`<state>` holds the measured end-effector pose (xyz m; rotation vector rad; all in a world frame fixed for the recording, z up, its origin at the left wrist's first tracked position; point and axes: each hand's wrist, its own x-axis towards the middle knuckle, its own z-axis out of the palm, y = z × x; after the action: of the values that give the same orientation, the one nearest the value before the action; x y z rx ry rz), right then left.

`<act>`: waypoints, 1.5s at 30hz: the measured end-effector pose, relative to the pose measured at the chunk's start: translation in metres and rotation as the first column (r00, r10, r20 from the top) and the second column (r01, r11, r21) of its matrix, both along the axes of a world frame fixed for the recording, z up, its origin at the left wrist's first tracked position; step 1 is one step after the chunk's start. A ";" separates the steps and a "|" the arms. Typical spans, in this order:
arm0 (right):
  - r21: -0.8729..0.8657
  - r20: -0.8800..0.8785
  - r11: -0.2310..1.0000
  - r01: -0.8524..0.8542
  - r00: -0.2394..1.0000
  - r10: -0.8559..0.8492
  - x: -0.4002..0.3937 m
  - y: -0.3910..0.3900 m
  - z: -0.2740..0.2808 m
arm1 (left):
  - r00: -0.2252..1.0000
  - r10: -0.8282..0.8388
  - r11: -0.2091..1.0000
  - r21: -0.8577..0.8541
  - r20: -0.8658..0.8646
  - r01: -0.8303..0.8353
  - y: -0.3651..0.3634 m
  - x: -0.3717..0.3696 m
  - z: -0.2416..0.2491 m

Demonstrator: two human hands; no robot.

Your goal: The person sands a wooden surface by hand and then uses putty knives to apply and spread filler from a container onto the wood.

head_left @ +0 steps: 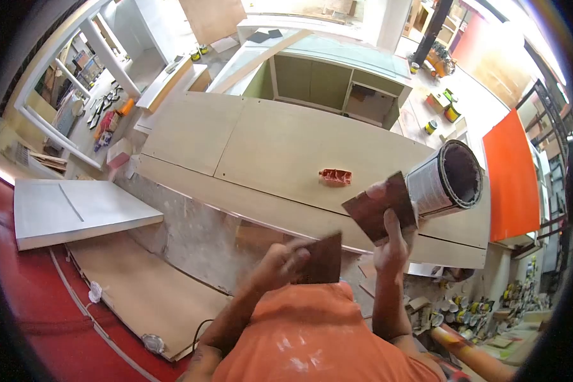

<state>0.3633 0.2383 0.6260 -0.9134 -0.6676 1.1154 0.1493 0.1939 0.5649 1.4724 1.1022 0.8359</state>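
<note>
Head view shows the left hand [279, 264], blurred, seemingly pinching the near brown plate [323, 262], and the right hand [391, 247] pinching the far brown plate [383, 205] left of the can [428, 184], thumb on top likely to steady it.

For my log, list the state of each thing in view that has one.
Left hand: grip closed on left plate
Right hand: grip closed on right plate
Tin: open, lid off, contents unclear
Red item: lying on the boards
Boards: lying flat
Cabinet: right compartment open
White panel: lying flat
Orange shirt: smudged white
</note>
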 end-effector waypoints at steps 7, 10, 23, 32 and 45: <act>0.441 0.869 0.342 -0.830 0.490 0.068 0.008 -0.023 -0.024 | 0.366 0.617 0.724 -0.685 0.696 0.083 0.008 0.023 -0.018; 0.362 0.892 0.639 -0.679 0.450 -0.027 0.005 -0.003 -0.073 | 0.495 0.497 0.817 -0.577 0.713 0.010 0.002 0.018 -0.009; 0.327 0.885 0.856 -0.399 0.446 -0.130 -0.003 0.001 -0.082 | 0.618 0.382 0.862 -0.507 0.687 0.031 0.001 0.023 0.014; 0.037 -0.466 0.652 -0.758 0.564 0.682 0.021 -0.045 -0.088 | 0.345 0.557 0.791 -0.609 0.756 0.055 0.023 0.022 0.002; -0.254 -0.334 0.932 -0.259 0.928 0.167 0.012 -0.012 -0.056 | 0.517 0.615 0.780 -0.365 0.595 -0.508 0.034 0.017 0.004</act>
<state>0.3757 0.2262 0.5699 -0.9026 -0.3524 1.5491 0.1662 0.2274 0.5685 0.5129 1.0107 1.5795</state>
